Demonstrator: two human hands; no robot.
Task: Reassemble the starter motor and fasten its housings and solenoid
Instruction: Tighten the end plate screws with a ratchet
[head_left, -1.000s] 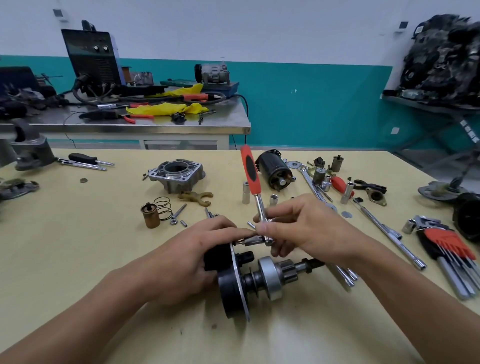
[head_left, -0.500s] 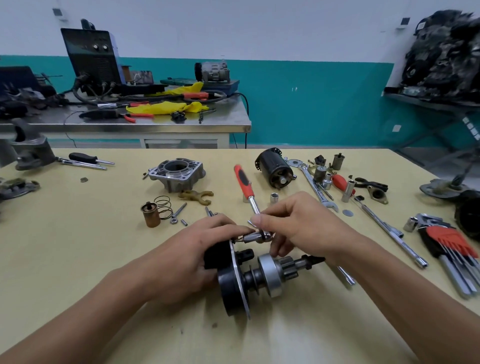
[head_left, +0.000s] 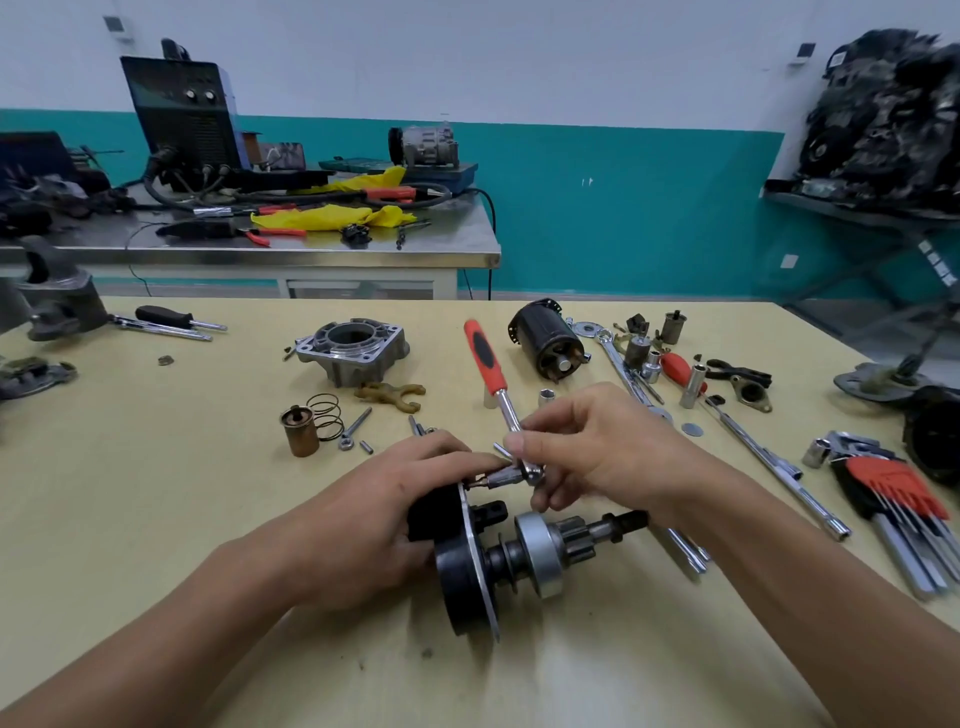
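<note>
The starter motor sub-assembly (head_left: 470, 577), a black round body with a metal plate, pinion and shaft, lies on the yellow table (head_left: 156, 519) in front of me. My left hand (head_left: 374, 514) grips its black upper part from the left, fingertips at a small bolt on the plate. My right hand (head_left: 587, 449) pinches the head of a red-handled ratchet (head_left: 485, 364), whose socket (head_left: 501, 475) sits on that bolt. The handle points away from me. The aluminium nose housing (head_left: 353, 351) and black motor casing (head_left: 548, 340) stand farther back.
A brass plunger (head_left: 300, 430), spring (head_left: 324, 409), fork lever (head_left: 389, 392) and small bolts lie left of the ratchet. Sockets, wrenches and an extension bar (head_left: 763, 457) spread to the right, with red hex keys (head_left: 893, 493) near the right edge. A steel bench (head_left: 311, 249) stands behind.
The ratchet handle has swung leftward, from nearly upright above my right hand to tilted left. Both hands stay on the assembly and the ratchet head.
</note>
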